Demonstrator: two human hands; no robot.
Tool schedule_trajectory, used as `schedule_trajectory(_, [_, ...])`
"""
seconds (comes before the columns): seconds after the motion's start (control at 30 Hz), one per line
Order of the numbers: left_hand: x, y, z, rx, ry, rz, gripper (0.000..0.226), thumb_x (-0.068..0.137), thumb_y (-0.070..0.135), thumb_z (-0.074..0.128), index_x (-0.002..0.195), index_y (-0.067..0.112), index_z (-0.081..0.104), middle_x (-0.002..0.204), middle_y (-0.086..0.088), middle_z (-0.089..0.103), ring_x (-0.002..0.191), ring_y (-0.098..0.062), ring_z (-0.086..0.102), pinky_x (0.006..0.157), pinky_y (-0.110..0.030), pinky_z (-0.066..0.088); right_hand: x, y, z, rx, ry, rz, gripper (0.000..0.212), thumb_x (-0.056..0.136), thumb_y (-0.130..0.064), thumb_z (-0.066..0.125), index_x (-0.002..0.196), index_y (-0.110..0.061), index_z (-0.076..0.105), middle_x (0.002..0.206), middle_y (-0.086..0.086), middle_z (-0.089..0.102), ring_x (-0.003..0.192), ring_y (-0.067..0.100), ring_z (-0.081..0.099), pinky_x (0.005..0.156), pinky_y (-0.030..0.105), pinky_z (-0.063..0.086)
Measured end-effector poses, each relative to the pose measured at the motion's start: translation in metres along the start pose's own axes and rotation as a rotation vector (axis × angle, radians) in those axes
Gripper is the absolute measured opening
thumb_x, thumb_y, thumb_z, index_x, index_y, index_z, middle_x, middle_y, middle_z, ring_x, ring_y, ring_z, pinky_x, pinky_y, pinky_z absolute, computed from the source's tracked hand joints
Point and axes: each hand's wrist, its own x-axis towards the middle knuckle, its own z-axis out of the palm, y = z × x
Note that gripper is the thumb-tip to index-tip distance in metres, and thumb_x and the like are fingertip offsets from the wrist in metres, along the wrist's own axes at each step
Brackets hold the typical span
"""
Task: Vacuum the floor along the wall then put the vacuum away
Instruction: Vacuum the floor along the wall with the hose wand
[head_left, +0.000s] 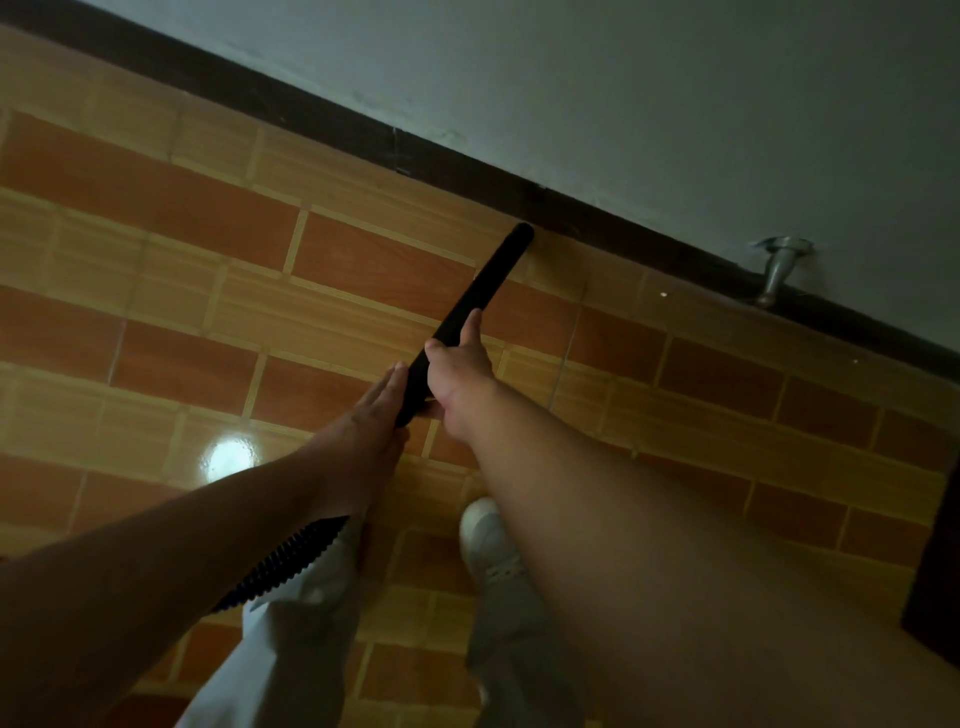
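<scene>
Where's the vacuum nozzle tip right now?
Head view, just right of centre: the nozzle tip touches the floor at the dark baseboard, left of the metal doorstop.

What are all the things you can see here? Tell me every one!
vacuum tube: one, black, tip down at the bottom of the wall
hose: one, black, ribbed, under the left arm
floor: orange and yellow tiles
skirting board: one, dark brown, along the wall
wall: pale grey
doorstop: one, silver, on the skirting at right
shoe: one, white
trousers: light grey
left hand: flat against the tube
right hand: gripping the tube
</scene>
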Motion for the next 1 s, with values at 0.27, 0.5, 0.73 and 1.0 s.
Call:
schedule_trajectory(0.27, [-0.008,0.006,0.022,-0.086,0.029,-0.037,0.079,0.101,0.013,0.046,0.157,0.029,-0.007,0.165,0.01,0.001,0.149,-0.018,0.016,0.116,-0.033,0.028,0.009,0.017,-0.014,-0.026,-0.05,-0.038,0.078,0.108,-0.023,0.048,0.155,-0.058,-0.004,0.162,0.006,0.034,0.132,0.035,0.053,0.1,0.061,0.053])
schedule_trajectory(0.5, [-0.018,0.005,0.035,-0.166,0.078,-0.021,0.075,0.1,0.017,0.042,0.157,0.034,-0.004,0.165,0.006,0.008,0.15,-0.016,0.015,0.119,-0.042,0.027,0.006,0.023,-0.015,-0.088,-0.117,-0.05,0.079,0.108,-0.023,0.047,0.152,-0.061,-0.006,0.162,0.005,0.033,0.131,0.035,0.054,0.099,0.061,0.053])
schedule_trajectory(0.73, [-0.028,-0.001,0.037,-0.185,0.172,-0.082,0.076,0.101,0.009,0.042,0.158,0.022,-0.006,0.166,0.004,0.0,0.15,-0.013,0.011,0.11,-0.02,0.02,0.003,0.016,0.005,-0.199,-0.177,-0.063,0.077,0.109,-0.024,0.046,0.152,-0.062,-0.006,0.164,0.006,0.03,0.137,0.037,0.048,0.103,0.062,0.05])
schedule_trajectory(1.0, [-0.041,-0.015,0.013,-0.204,0.236,-0.125,0.077,0.101,0.01,0.041,0.157,0.021,-0.011,0.165,0.004,-0.006,0.149,-0.02,0.019,0.111,-0.028,0.033,-0.003,-0.002,0.045,-0.318,-0.225,-0.063,0.079,0.108,-0.025,0.046,0.152,-0.062,-0.007,0.164,0.008,0.03,0.137,0.041,0.047,0.103,0.065,0.048])
